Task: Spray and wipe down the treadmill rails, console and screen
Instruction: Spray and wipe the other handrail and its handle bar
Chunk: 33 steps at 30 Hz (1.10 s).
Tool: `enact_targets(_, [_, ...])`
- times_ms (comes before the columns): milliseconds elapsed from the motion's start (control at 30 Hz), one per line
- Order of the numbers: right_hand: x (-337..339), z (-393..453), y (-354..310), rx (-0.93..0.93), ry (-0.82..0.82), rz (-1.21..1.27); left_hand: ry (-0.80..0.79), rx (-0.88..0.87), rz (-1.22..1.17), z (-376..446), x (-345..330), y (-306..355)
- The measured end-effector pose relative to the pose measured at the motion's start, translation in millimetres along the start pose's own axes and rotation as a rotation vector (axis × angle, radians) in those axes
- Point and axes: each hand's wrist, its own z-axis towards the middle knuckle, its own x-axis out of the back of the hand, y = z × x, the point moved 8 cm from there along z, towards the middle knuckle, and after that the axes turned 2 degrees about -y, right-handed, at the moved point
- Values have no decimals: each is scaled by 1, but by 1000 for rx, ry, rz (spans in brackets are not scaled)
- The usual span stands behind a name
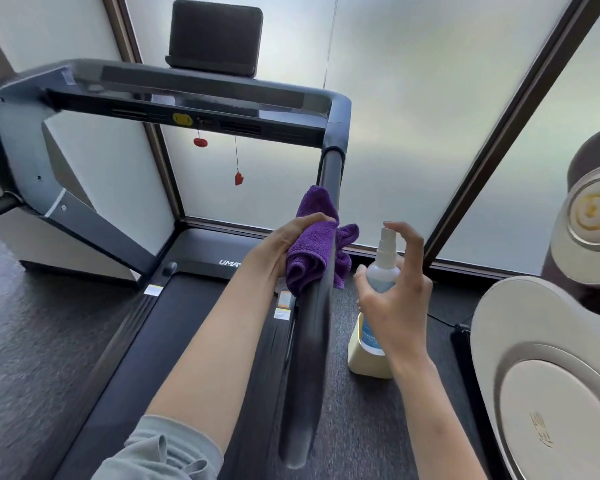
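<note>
So from my head cam, I've got my left hand (291, 237) wrapped around a bunched-up purple microfibre cloth (312, 244), fingers curled over the top so the cloth hugs the black tubular right handrail of the treadmill (321, 299). Holding it that way means the fabric covers most of the tube at once instead of just one side, which seems like the lazy-smart way to do a rail. My right hand (395, 299) is closed round a small clear spray bottle with a white pump top (383, 268), index finger lifted above the nozzle, so I'm set to pump but can't say it's pressing. The bottle sits just beside the rail and the nozzle looks aimed toward the cloth and rail, which I'd guess is to keep mist off everything else. There's liquid in it, looks bluish-clear, though my palm hides the level. Behind the bottle on the dark carpeted floor (49, 323) is a pale yellow plastic container (357, 358); can't see what's in it. Further up, the dark grey console bar (201, 95) and the black rectangular screen perched on top (215, 36) are well apart from both hands, so I reckon those come after the rails. A cream and grey padded machine (541, 375) sits off to my right.
</note>
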Motion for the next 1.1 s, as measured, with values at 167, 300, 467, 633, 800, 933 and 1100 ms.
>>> enact_targets(167, [9,-23,-8,21,0,2,33,30,29,-39,-4,-22])
enact_targets(300, [15,-47,-13,17,13,0,48,46,27,-71,-6,-43])
enact_targets(467, [22,-78,-18,30,-5,53,44,38,8,-115,-8,-74])
enact_targets(633, [45,-117,-9,17,-35,76,221,-162,133,-154,0,-89])
enact_targets(800, [67,-138,1,30,-73,74,611,-476,430,-190,8,-100])
enact_targets(933, [70,-147,-2,5,-135,111,869,-555,505,-211,12,-148])
enact_targets(1100, [67,-168,-9,-27,-220,136,999,-593,524,-217,16,-189])
